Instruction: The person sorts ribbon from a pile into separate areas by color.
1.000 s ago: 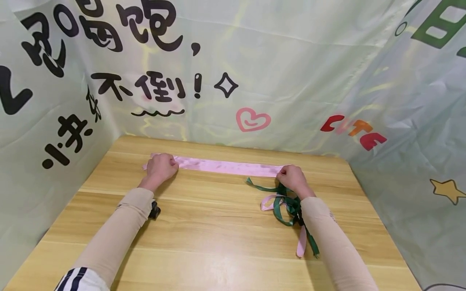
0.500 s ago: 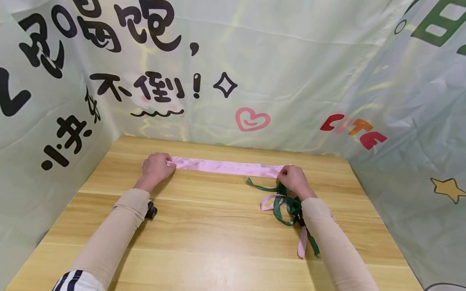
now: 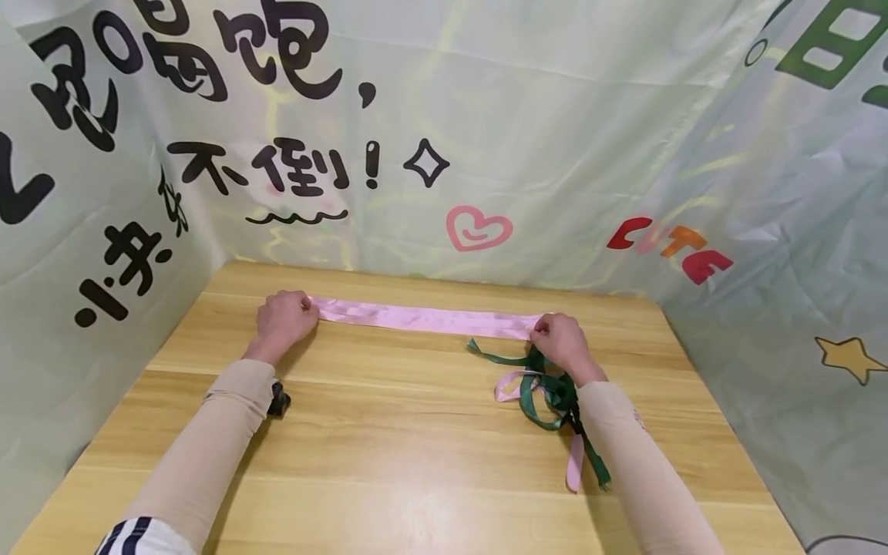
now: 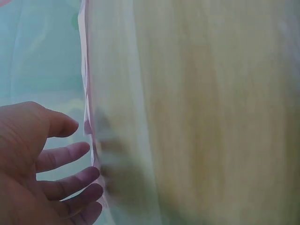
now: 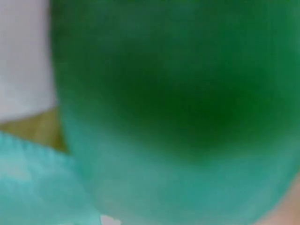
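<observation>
A flat pink ribbon (image 3: 423, 318) stretches across the back of the table. My left hand (image 3: 283, 320) is at its left end; in the left wrist view the thumb and fingers (image 4: 70, 185) are apart and loosely bent, fingertips right at the ribbon's edge (image 4: 86, 89). At the other end my right hand (image 3: 560, 343) pinches the ribbon with curled fingers. Below that hand lies a tangle of dark green ribbon (image 3: 541, 412) with a second, looped pink ribbon (image 3: 575, 462). Blurred green ribbon (image 5: 178, 93) fills most of the right wrist view and hides the fingers there.
The wooden table (image 3: 416, 455) is bounded by a pale printed cloth (image 3: 555, 131) at the back and on both sides. A small black device (image 3: 280, 401) sits at the left wrist.
My left hand has moved left along the pink ribbon to its end, baring more of the ribbon to its right. The right hand has stayed nearly in place.
</observation>
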Tool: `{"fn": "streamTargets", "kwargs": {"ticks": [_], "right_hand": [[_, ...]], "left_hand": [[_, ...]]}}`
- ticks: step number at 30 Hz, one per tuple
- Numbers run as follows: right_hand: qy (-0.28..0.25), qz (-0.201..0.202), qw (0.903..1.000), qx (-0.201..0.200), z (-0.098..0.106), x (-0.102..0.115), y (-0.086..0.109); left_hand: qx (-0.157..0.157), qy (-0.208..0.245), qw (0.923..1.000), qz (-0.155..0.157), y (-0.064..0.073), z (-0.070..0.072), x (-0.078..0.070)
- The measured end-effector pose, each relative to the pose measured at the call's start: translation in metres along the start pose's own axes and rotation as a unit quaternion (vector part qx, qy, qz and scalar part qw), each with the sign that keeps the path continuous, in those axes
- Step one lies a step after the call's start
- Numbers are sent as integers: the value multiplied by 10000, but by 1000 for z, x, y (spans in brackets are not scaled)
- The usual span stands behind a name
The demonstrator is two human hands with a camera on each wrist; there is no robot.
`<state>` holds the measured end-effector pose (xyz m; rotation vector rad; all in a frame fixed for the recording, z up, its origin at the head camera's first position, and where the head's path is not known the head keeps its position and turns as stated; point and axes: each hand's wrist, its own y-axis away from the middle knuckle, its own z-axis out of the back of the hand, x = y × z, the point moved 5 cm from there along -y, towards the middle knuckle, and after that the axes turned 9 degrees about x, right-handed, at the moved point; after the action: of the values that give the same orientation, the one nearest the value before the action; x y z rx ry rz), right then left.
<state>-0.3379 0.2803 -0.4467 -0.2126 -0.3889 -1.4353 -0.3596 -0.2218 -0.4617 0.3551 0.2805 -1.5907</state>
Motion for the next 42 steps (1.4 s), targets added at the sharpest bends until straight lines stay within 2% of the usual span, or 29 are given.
{"fn": "streamTargets", "kwargs": {"ticks": [7, 12, 16, 20, 27, 34, 42], "right_hand": [[-84, 74, 9999, -35, 6, 9, 12], [-121, 206, 9996, -168, 13, 12, 25], [-192, 258, 9989, -347, 19, 10, 35], [-224, 259, 9981, -509, 23, 7, 43], [-231, 314, 9982, -448, 19, 9, 52], [-172, 491, 9977, -440, 18, 11, 63], [-102, 664, 9967, -464, 20, 7, 79]], "left_hand": [[91, -44, 9999, 14, 0, 1, 5], [-356, 312, 9989, -42, 4, 10, 5], [-673, 470, 9962, -290, 11, 15, -6], [-845, 535, 9925, -711, 17, 8, -29], [-873, 327, 9846, -1476, 28, -21, -77], [-481, 162, 9778, -2035, 41, -33, -126], [-168, -217, 9608, -2758, 55, -45, -176]]}}
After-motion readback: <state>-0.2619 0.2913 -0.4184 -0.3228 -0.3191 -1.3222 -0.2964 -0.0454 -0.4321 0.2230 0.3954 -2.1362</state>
